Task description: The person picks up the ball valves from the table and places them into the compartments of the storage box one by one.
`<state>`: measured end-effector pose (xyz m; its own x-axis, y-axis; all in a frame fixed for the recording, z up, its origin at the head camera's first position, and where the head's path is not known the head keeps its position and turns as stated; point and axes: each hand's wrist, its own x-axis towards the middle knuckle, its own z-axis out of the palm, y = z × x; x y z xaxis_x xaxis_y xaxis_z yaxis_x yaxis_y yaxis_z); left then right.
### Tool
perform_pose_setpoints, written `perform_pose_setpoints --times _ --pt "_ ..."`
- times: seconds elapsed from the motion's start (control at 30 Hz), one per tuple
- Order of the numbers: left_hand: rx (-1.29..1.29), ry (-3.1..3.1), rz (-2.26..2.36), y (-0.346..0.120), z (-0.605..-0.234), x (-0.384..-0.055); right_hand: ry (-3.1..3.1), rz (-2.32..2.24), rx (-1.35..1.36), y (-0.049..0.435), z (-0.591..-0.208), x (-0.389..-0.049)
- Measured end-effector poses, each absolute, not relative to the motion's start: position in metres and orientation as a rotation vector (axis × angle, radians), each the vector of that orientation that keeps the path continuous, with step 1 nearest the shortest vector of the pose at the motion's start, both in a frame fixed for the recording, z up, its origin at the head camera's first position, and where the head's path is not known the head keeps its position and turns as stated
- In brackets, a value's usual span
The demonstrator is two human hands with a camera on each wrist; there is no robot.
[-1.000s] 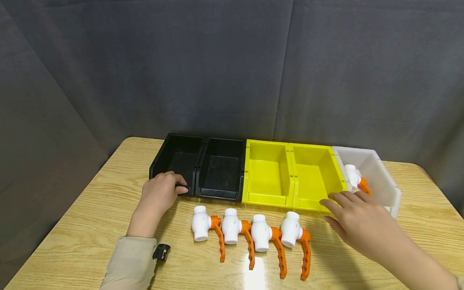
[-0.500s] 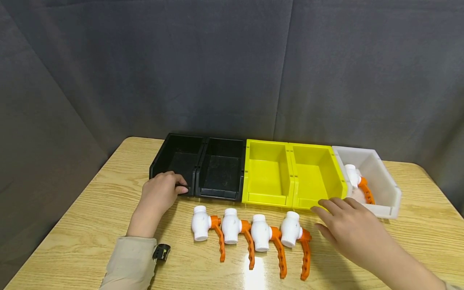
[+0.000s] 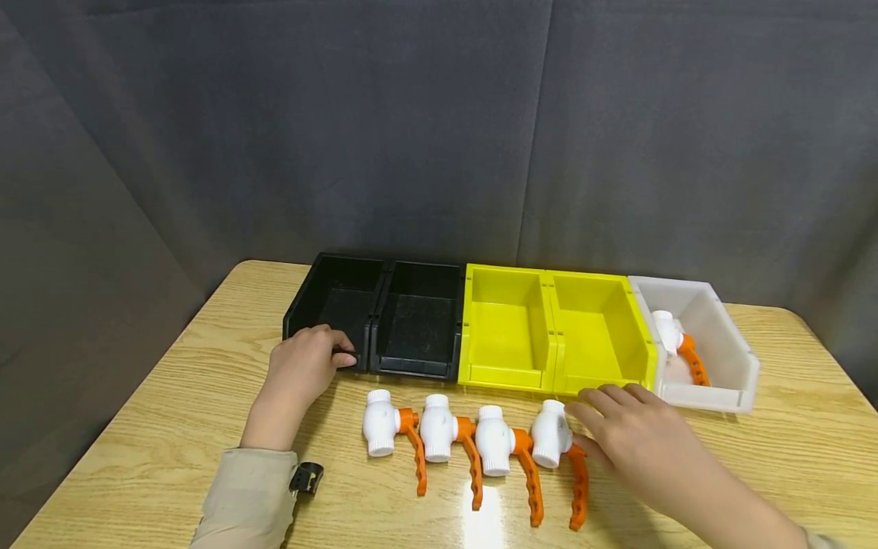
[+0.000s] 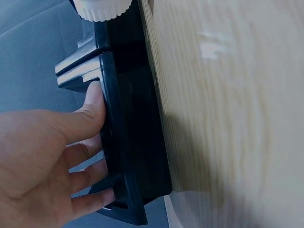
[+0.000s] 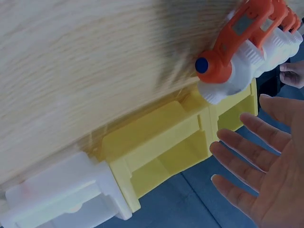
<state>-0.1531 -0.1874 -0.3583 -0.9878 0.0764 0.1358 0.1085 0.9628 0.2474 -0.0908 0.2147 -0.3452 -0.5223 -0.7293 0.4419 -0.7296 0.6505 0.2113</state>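
Note:
My left hand (image 3: 305,366) rests on the front rim of the leftmost black bin (image 3: 343,305); in the left wrist view its thumb and fingers (image 4: 92,171) meet the lip, some tips hidden behind it. Several white ball valves with orange lever handles lie in a row before the bins. My right hand (image 3: 645,438) hovers beside the rightmost valve (image 3: 550,435), fingers spread and relaxed. In the right wrist view its palm faces that valve's orange handle (image 5: 221,61), with a gap between them. Another valve (image 3: 689,354) lies inside the white bin (image 3: 737,335).
A second black bin (image 3: 418,320) and two yellow bins, the left one (image 3: 507,328) and the right one (image 3: 593,335), stand between the outer bins. A small black object (image 3: 306,478) is by the left sleeve. Grey cloth (image 3: 439,130) hangs behind the wooden table (image 3: 158,427).
My right hand has moved left and slightly down, from in front of the white bin to beside the rightmost valve. My left hand and the valves have stayed in place.

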Motion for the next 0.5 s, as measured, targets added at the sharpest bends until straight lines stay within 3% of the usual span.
perform_pose_setpoints --times 0.5 --pt "-0.141 -2.990 -0.378 -0.1884 -0.3603 -0.1548 -2.448 0.003 1.119 0.2047 -0.3525 -0.0924"
